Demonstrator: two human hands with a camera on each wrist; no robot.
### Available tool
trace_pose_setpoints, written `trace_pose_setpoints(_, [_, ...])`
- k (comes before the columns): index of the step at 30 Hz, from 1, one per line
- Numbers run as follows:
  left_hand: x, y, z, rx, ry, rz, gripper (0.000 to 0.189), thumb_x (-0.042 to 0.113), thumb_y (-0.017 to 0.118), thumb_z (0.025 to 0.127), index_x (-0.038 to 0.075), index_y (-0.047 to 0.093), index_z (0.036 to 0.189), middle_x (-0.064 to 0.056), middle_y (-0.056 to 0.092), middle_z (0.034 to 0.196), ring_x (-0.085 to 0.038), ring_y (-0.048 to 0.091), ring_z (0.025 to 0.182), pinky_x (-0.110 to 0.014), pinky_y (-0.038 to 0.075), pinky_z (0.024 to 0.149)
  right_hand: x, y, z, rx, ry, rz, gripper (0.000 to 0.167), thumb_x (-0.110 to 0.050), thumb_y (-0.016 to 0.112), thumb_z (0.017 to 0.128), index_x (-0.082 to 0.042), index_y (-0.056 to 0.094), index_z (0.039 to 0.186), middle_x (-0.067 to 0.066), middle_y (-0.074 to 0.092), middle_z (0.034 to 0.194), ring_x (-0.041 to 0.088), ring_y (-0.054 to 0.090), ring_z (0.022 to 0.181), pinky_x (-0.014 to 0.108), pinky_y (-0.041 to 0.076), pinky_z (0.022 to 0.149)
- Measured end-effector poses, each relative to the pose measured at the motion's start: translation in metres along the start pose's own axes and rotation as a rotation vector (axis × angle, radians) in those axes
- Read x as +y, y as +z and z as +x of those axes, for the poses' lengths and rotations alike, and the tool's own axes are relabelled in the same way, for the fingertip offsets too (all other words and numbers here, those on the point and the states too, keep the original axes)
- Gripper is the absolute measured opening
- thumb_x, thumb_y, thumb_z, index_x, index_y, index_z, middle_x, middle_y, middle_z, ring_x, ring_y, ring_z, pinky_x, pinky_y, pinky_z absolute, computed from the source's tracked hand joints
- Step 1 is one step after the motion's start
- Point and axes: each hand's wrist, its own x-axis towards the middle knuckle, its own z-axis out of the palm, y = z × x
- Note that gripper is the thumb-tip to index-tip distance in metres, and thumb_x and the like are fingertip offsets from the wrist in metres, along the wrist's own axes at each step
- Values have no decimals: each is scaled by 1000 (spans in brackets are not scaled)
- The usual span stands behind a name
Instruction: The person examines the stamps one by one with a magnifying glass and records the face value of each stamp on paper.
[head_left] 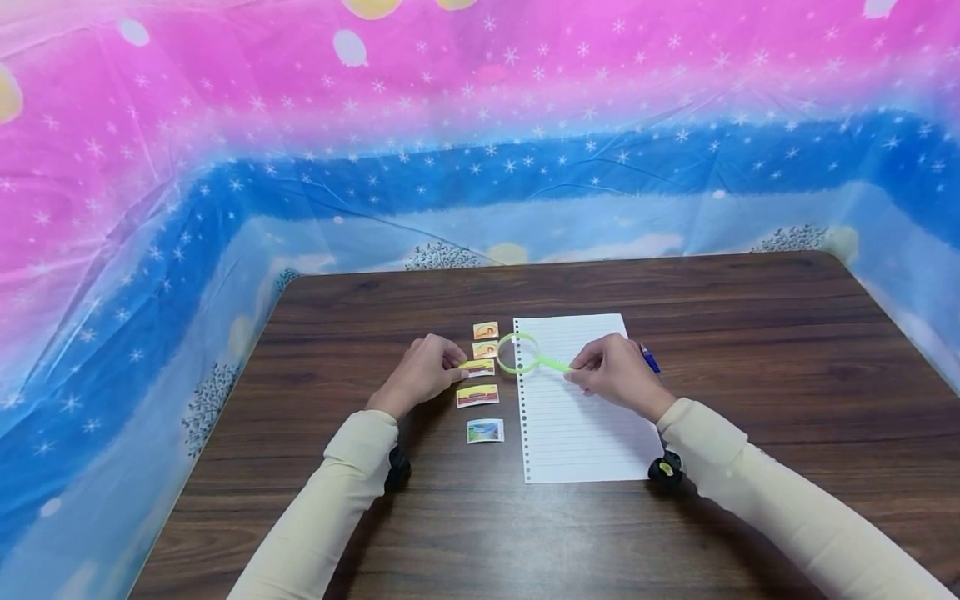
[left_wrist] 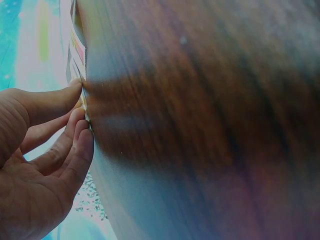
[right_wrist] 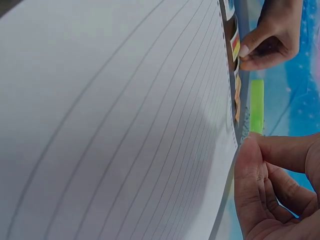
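Observation:
Between the thumb and fingers of my right hand [head_left: 618, 373] is the handle of a light green magnifying glass [head_left: 552, 364]. Its round lens lies over the left edge of a lined sheet of paper [head_left: 577, 433], close to the stamps. My left hand [head_left: 423, 372] pinches the left edge of a yellow and red stamp [head_left: 482, 367]. Two orange stamps [head_left: 485, 330] lie beyond it; a second yellow and red stamp [head_left: 477, 397] and a blue-green stamp [head_left: 486, 431] lie nearer. In the right wrist view the green handle [right_wrist: 256, 105] rises from the fingertips; the lens is not visible there.
A blue pen [head_left: 649, 358] lies at the paper's right edge, partly behind my right hand. Everything rests on a dark wooden table [head_left: 787, 375]. A pink and blue patterned cloth [head_left: 480, 125] hangs behind the table and along its sides.

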Motion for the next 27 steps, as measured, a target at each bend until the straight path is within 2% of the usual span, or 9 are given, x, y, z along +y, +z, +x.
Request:
trace_pose_setpoints(10, [-1, 0, -1, 2, 30, -2, 17, 12, 74, 94, 4, 76, 109, -7, 72, 100, -19, 65, 92, -40, 56, 84, -9, 14, 5, -28, -5, 4, 4, -7, 79, 88, -4, 78, 86, 4, 71, 71, 15, 67, 59, 32, 54, 57])
trace_pose_setpoints(27, [0, 0, -1, 6, 31, -9, 16, 10, 75, 93, 3, 77, 108, -7, 72, 99, -19, 66, 91, -39, 56, 84, -18, 29, 10, -41, -13, 6, 5, -6, 79, 87, -2, 77, 85, 2, 70, 71, 13, 65, 58, 30, 54, 55])
